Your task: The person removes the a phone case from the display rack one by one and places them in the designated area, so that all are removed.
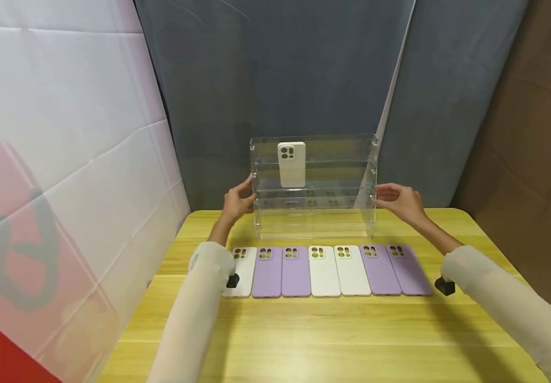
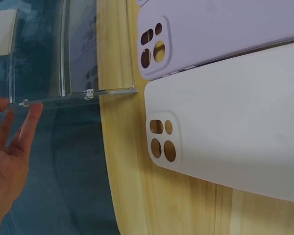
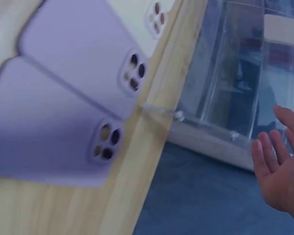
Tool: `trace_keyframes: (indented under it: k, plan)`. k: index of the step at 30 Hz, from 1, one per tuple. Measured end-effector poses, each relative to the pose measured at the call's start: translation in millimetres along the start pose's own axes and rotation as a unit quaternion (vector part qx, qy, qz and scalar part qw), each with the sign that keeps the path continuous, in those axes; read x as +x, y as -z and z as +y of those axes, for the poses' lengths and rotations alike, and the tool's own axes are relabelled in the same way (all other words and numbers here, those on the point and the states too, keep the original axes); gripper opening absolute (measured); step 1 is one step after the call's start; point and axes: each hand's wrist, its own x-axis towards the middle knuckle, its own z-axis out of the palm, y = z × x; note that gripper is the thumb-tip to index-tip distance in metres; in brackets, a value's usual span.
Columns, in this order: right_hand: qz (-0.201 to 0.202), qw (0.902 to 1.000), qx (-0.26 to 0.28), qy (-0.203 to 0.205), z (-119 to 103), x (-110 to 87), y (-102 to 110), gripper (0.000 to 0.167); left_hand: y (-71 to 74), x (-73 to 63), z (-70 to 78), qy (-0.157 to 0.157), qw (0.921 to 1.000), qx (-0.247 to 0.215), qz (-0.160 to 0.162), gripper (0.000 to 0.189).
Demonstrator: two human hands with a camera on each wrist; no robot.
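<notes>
A clear acrylic tiered display rack (image 1: 337, 154) stands at the back of the table, with a white phone case (image 1: 293, 171) upright on its upper part. My left hand (image 1: 238, 204) is at the rack's left side, and its fingertips touch the panel edge in the left wrist view. At the opposite side, my right hand (image 1: 403, 203) has its fingers extended beside the right panel. In the right wrist view its relaxed fingers (image 3: 269, 152) are close to that panel; whether they touch it I cannot tell. Neither hand grips a phone case.
In front of the rack lies a row of several phone cases, white (image 1: 324, 272) and purple (image 1: 268, 274), on the wooden table (image 1: 304, 340). My left sleeve (image 1: 194, 308) partly covers the leftmost case. Grey cloth (image 1: 313, 69) hangs behind the rack.
</notes>
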Motion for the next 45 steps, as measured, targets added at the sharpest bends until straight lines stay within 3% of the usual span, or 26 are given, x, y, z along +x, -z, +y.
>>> trace_keyframes:
  k: [12,25,33,45]
  plan:
    - [0.010,0.9990,0.036,0.022,-43.0,41.8,-21.6,0.048,-6.3,-1.7,2.6,0.002,1.0000,0.003,0.003,0.068]
    - [0.007,0.9963,0.072,0.045,-74.9,73.1,-46.2,0.050,-12.9,-3.4,6.4,0.002,0.9999,0.002,0.012,0.068]
    - [0.030,0.9932,0.099,0.054,-93.1,90.8,-60.9,0.048,-16.7,-4.4,5.5,-0.001,0.9999,0.000,0.015,0.068]
    - [0.032,0.9756,0.213,0.044,-116.0,106.8,-78.3,0.049,-21.8,-7.5,10.2,0.000,0.9999,0.007,0.013,0.067]
